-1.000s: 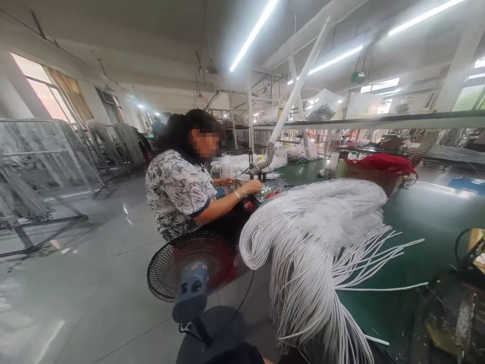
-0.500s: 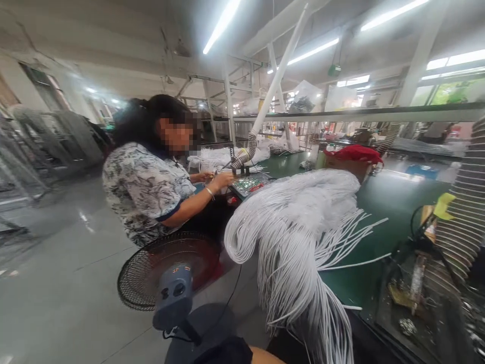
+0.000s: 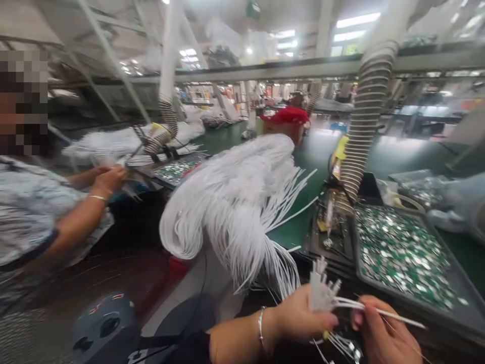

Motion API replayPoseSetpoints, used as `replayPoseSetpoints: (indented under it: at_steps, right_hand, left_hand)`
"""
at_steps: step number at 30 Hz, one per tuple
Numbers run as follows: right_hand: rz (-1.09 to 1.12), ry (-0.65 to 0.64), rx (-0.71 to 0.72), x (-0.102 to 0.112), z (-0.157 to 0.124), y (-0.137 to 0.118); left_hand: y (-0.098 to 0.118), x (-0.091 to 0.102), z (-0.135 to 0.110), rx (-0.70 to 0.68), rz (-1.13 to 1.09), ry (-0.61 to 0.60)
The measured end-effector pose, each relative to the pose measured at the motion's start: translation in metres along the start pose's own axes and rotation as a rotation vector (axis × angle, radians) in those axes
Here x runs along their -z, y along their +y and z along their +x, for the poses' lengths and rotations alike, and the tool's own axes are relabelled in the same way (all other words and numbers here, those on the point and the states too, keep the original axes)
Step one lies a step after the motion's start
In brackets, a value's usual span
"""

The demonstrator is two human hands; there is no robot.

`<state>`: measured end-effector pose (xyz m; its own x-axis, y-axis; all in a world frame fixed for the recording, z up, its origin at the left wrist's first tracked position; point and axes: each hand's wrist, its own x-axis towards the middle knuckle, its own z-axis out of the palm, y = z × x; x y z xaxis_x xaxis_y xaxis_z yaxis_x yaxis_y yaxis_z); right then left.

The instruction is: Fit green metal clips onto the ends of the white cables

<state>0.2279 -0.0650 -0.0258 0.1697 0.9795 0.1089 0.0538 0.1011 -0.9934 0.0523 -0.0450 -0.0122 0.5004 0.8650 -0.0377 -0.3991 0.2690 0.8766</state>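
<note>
My left hand (image 3: 299, 313), with a metal bangle on the wrist, grips a small bunch of white cable ends (image 3: 320, 292) at the bottom of the view. My right hand (image 3: 386, 333) pinches a thin white wire (image 3: 394, 314) that runs out of that bunch. Thin strands with shiny metal ends (image 3: 346, 346) hang below my hands. Just beyond them lies a dark tray (image 3: 401, 253) heaped with small green circuit boards. A large hank of white cables (image 3: 235, 202) drapes over the bench to the left.
A co-worker's hands (image 3: 108, 179) work at the left beside a second tray of boards (image 3: 176, 172). A ribbed extraction hose (image 3: 364, 116) descends behind my tray, above a cluttered tool station (image 3: 328, 227). A fan (image 3: 106, 323) stands low left. A red-covered box (image 3: 288, 121) sits on the green bench.
The view has swung right, moving the co-worker to the left edge. My two hands with the white cable bunch and the tray of boards have come into view at the bottom.
</note>
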Motion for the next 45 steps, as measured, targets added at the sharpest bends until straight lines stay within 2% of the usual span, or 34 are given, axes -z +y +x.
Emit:
replayPoseSetpoints:
  at_steps: [3,5,10,17,19,22,25,28,30,34,37,40,45]
  right_hand:
    - [0.065,0.044,-0.026,-0.02,0.005,-0.031]
    - [0.098,0.034,-0.015,-0.032,0.008,-0.041]
    - [0.184,-0.003,-0.038,-0.046,0.012,-0.034]
    - [0.152,0.068,-0.028,-0.04,0.017,-0.031]
    - [0.144,0.117,0.007,-0.035,0.019,-0.033]
    - [0.156,0.183,0.068,-0.026,0.024,-0.033]
    - [0.133,0.179,0.098,-0.019,0.026,-0.031]
    - [0.008,0.159,0.152,-0.009,0.026,-0.039]
    - [-0.15,0.07,0.21,-0.003,0.027,-0.053]
    - [-0.431,-0.403,0.29,-0.005,0.028,-0.082]
    - [-0.5,-0.603,0.286,-0.018,0.028,-0.085]
    - [-0.467,-0.594,0.268,-0.03,0.028,-0.077]
    - [-0.337,-0.374,0.118,-0.037,0.03,-0.067]
  left_hand:
    - [0.0,0.003,0.0,-0.023,-0.132,0.044]
    - [0.002,0.004,0.001,-0.051,-0.213,0.069]
    - [0.013,0.002,0.004,-0.079,-0.348,0.107]
    - [0.034,0.005,-0.001,0.025,-0.33,0.15]
    - [0.039,0.008,-0.002,0.058,-0.291,0.212]
    - [0.043,0.011,-0.002,0.137,-0.361,0.285]
    - [0.039,0.012,0.0,0.083,-0.418,0.366]
    - [0.033,0.012,-0.002,0.022,-0.277,0.351]
    - [0.033,0.011,-0.004,0.008,-0.042,0.257]
    - [0.039,0.005,-0.007,-0.034,0.382,0.002]
    - [0.038,0.001,-0.006,-0.049,0.477,-0.048]
    - [0.035,0.002,-0.006,-0.058,0.487,-0.018]
    - [0.035,0.006,-0.008,-0.096,0.543,0.01]
